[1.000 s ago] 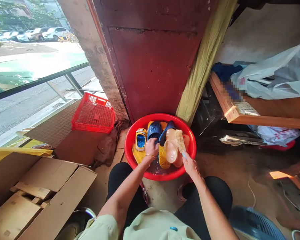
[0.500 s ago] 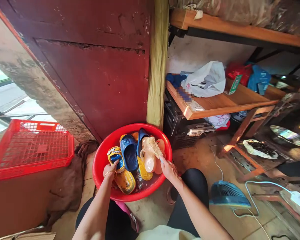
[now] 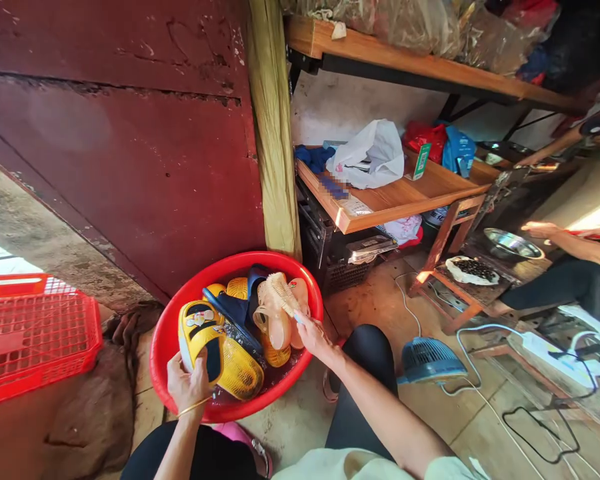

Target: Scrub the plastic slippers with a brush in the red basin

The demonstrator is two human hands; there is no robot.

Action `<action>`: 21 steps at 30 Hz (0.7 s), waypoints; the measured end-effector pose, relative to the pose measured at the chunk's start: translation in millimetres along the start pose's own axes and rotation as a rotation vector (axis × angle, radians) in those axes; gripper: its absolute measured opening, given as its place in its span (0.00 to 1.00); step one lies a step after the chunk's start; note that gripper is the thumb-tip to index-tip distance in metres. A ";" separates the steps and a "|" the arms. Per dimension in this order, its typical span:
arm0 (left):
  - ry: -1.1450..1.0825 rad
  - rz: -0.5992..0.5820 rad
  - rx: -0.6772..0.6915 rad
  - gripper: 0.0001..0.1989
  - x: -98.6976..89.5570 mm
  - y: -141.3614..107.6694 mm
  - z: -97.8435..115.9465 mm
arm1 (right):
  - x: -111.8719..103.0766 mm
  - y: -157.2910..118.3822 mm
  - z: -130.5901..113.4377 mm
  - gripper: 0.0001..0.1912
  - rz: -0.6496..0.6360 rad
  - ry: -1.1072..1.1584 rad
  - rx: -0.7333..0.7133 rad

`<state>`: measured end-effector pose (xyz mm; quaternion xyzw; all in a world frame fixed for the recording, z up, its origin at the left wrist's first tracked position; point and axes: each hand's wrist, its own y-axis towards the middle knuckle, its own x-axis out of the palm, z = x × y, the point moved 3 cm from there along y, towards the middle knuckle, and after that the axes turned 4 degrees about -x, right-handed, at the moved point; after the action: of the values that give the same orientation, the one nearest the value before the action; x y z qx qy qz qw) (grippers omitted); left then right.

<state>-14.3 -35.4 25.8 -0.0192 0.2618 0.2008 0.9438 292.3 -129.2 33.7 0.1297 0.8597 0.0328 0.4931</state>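
A red basin (image 3: pixel 161 363) on the floor holds wet sandals and some water. My left hand (image 3: pixel 189 381) grips a yellow sandal (image 3: pixel 199 327) with dark openings, raised at the basin's left side. Below and right of it lies another yellow sandal (image 3: pixel 241 371). A dark blue sandal (image 3: pixel 236 319) leans in the middle. My right hand (image 3: pixel 314 339) is closed on the handle of a scrub brush (image 3: pixel 281 293), whose bristled head rests over the pale pink sandals (image 3: pixel 279 328) on the right.
A red crate (image 3: pixel 35 340) stands at the left. Right of the basin are a low wooden table (image 3: pixel 410 193), a blue fan (image 3: pixel 430 360), cables and a power strip (image 3: pixel 555 357). Another person's arm (image 3: pixel 575 243) reaches in at the right, near a metal bowl (image 3: pixel 513 245).
My left hand has lifted the yellow sandal and turned it upward. The blue sandal has tipped over. The view has swung right, showing more of the other person.
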 end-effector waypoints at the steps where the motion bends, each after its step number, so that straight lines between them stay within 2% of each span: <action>1: 0.005 -0.010 0.013 0.26 3.2 -6.2 2.6 | 1.5 1.6 -11.1 0.26 0.007 0.027 -0.033; 5: -0.051 -0.167 -0.007 0.27 24.9 -22.2 11.4 | 18.9 5.7 -64.2 0.27 -0.064 0.060 -0.257; 7: -0.101 -0.184 -0.037 0.27 29.8 -22.4 11.5 | 25.1 5.1 -75.9 0.27 -0.107 0.030 -0.287; 12: -0.095 -0.152 -0.125 0.27 22.3 -6.0 -5.1 | 14.9 -2.7 -53.7 0.24 -0.175 0.016 -0.251; 14: -0.057 -0.181 -0.133 0.26 23.9 -0.7 -10.2 | 9.7 -5.2 -50.2 0.24 -0.189 0.050 -0.257; 18: -0.037 -0.299 -0.087 0.25 41.7 -3.7 -7.5 | 11.4 0.8 -71.4 0.26 -0.146 0.097 -0.271; 21: -0.050 -0.226 -0.072 0.21 44.0 -6.1 -1.8 | 15.1 6.7 -80.9 0.26 -0.167 0.057 -0.280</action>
<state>21.6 -25.1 1.8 -0.0775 0.2269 0.1029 0.9654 217.1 -113.1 63.7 -0.0133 0.8681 0.1149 0.4827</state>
